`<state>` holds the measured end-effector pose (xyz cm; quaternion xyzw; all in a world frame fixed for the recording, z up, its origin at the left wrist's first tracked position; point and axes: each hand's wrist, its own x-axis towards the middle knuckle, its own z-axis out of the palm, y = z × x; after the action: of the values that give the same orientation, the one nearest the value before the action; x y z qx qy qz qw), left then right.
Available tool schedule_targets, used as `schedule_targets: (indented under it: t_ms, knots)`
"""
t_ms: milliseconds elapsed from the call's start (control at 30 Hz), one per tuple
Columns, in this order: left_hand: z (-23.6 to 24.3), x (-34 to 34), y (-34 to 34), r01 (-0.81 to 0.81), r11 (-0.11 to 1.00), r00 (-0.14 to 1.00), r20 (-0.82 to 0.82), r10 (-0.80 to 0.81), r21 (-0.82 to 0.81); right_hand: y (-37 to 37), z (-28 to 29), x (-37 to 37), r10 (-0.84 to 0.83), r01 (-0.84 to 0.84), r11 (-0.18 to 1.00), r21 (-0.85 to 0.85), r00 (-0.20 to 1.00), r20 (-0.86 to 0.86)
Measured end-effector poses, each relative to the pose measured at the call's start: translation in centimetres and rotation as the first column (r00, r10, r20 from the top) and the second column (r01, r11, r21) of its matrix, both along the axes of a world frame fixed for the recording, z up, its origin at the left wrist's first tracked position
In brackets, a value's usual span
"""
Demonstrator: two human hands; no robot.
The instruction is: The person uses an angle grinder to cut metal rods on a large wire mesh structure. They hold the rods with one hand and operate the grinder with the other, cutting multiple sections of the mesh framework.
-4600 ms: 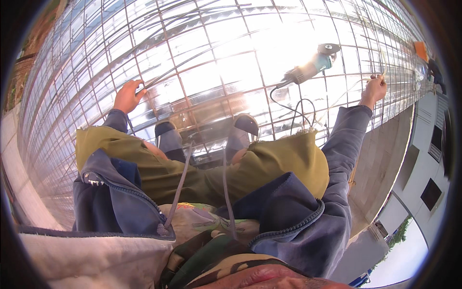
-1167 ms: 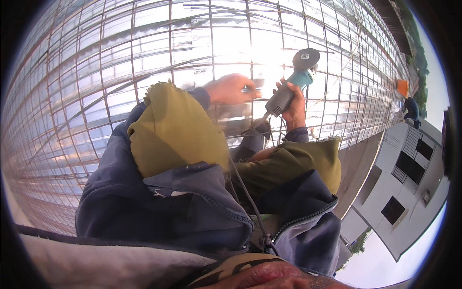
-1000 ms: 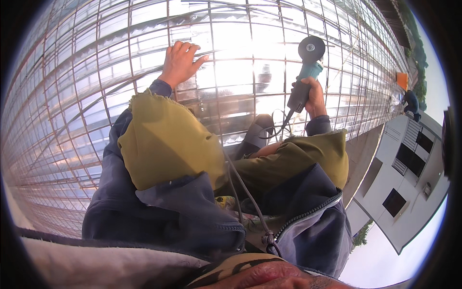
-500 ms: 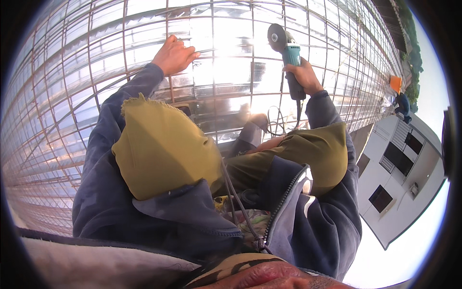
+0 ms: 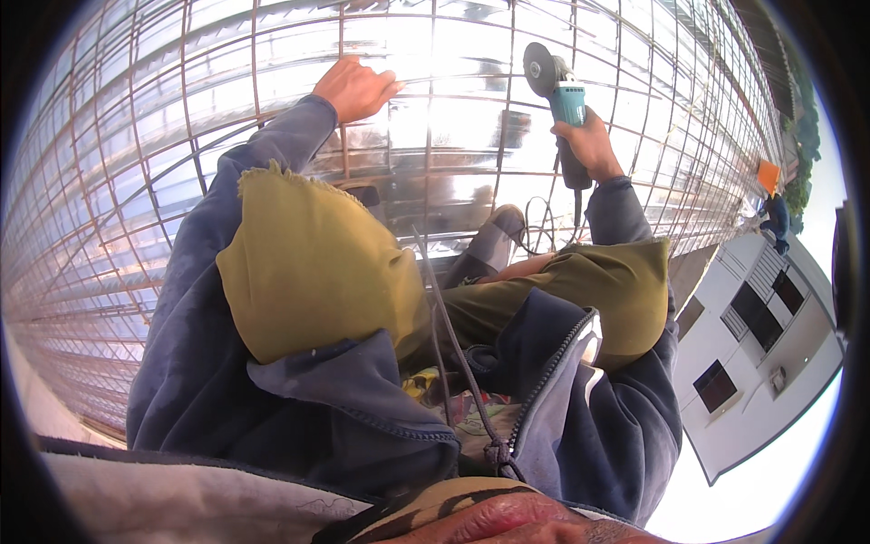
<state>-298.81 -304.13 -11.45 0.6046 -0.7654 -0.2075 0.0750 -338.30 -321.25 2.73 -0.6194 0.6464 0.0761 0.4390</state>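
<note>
My left hand [image 5: 353,89] is curled on the rusty steel mesh [image 5: 256,86], its fingers on a thin bar in the upper middle. My right hand [image 5: 594,145] grips the teal and black angle grinder [image 5: 568,102] by its body, with the dark disc at the top and the cable hanging in loops below. Beneath the bars lie shiny, reflective corrugated sheets [image 5: 426,195]. My knees in olive trousers [image 5: 308,272] are bent below my hands, and a boot [image 5: 503,227] shows between the right knee and the mesh.
The mesh spreads across the view to both sides. Far right, a person in dark blue [image 5: 775,222] bends near an orange object [image 5: 768,174]. A white building [image 5: 761,381] and trees [image 5: 802,145] stand beyond the edge. A pale ledge [image 5: 54,390] runs along the lower left.
The grinder, lying on the mesh in the oldest frame, is now held raised in my right hand, disc turned leftward. My left hand has moved up and inward along the mesh.
</note>
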Motion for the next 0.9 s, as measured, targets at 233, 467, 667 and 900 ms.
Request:
schedule_targets:
  t_ms: [233, 467, 667, 900]
  knots:
    - [0.9, -0.4, 0.1, -0.005, 0.996, 0.999, 0.033, 0.002, 0.089, 0.2, -0.1, 0.2, -0.006, 0.006, 1.000, -0.004, 1.000, -0.009]
    - [1.8, -0.5, 0.0, -0.015, 0.994, 0.999, 0.030, 0.012, 0.110, 0.6, -0.3, 0.0, 0.011, -0.011, 1.000, -0.029, 0.999, -0.032]
    - [0.9, -0.4, 0.3, -0.002, 0.998, 0.999, 0.038, -0.001, 0.061, 0.8, -0.6, -0.2, -0.016, 0.015, 1.000, -0.019, 1.000, -0.012]
    - [0.5, -0.4, 0.5, 0.005, 0.998, 0.999, 0.043, -0.008, 0.067, 0.8, -0.8, 0.3, -0.008, 0.007, 1.000, -0.030, 0.999, -0.039]
